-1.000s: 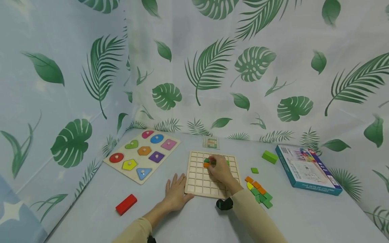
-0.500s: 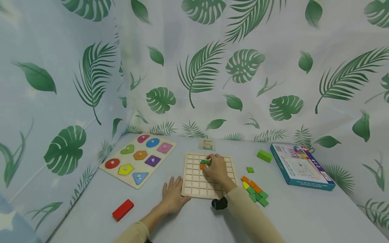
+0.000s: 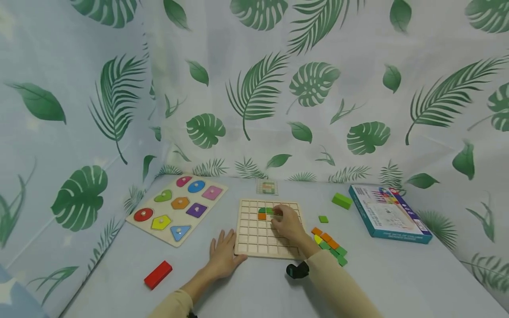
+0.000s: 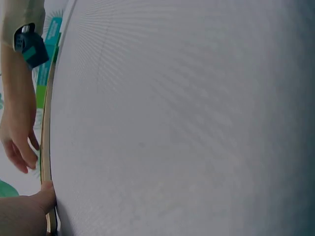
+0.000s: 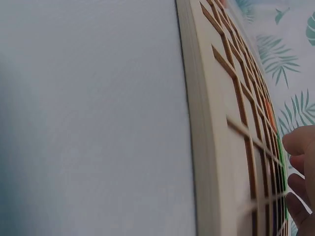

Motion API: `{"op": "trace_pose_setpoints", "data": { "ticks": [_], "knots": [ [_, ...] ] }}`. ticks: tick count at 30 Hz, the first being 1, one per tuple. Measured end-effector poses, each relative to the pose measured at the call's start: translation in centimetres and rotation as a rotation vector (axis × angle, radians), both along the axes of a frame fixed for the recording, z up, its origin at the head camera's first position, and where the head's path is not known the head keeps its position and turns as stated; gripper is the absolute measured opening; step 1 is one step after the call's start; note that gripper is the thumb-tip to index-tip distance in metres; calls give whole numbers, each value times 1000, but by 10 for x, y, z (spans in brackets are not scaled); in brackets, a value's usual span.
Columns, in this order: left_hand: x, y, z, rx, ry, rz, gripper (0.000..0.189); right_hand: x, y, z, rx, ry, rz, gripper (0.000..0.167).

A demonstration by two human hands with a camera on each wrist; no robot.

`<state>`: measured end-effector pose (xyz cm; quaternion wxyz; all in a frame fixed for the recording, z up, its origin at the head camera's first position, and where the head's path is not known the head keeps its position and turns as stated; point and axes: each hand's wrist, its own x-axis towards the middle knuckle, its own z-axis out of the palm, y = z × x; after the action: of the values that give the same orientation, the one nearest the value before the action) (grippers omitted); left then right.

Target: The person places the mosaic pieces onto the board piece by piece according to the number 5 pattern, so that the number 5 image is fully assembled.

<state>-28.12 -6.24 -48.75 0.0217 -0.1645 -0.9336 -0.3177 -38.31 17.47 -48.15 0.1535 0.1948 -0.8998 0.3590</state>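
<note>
A square wooden grid board (image 3: 254,238) lies before me. On it sit a rounded green tile (image 3: 262,210), another green tile (image 3: 269,210) to its right and an orange tile (image 3: 262,216) below. My right hand (image 3: 289,224) hovers over the board, fingertips right by the second green tile. Thumb and fingers stand apart; the right wrist view shows fingers (image 5: 298,187) bent loosely with nothing between them. My left hand (image 3: 223,257) rests at the board's lower left corner, fingers spread on the table, thumb (image 4: 47,194) against the board's edge.
Loose green, orange and yellow tiles (image 3: 333,244) lie right of the board, with a lone green tile (image 3: 323,219) and green block (image 3: 342,201) beyond. A box (image 3: 391,216) stands far right. Left are a knobbed shape puzzle (image 3: 165,202) and red block (image 3: 158,274). A pattern card (image 3: 267,187) lies behind.
My right thumb and fingers have parted, and the hand has drawn slightly right, showing more of the second green tile. My left hand stays at the corner. The head view has shifted a little.
</note>
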Motion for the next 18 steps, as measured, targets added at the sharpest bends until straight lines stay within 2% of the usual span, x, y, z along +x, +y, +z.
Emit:
{"op": "trace_pose_setpoints", "data": {
  "ticks": [3,10,18],
  "knots": [
    [1,1,0,-4,3,-2,72,5,17,1,2,-32,-34,30],
    [1,1,-1,-2,-5,-5,72,14,54,3,33,-17,-127,27],
    [2,2,-2,7,-7,2,73,25,77,7,64,-36,-194,24]
  ]
}}
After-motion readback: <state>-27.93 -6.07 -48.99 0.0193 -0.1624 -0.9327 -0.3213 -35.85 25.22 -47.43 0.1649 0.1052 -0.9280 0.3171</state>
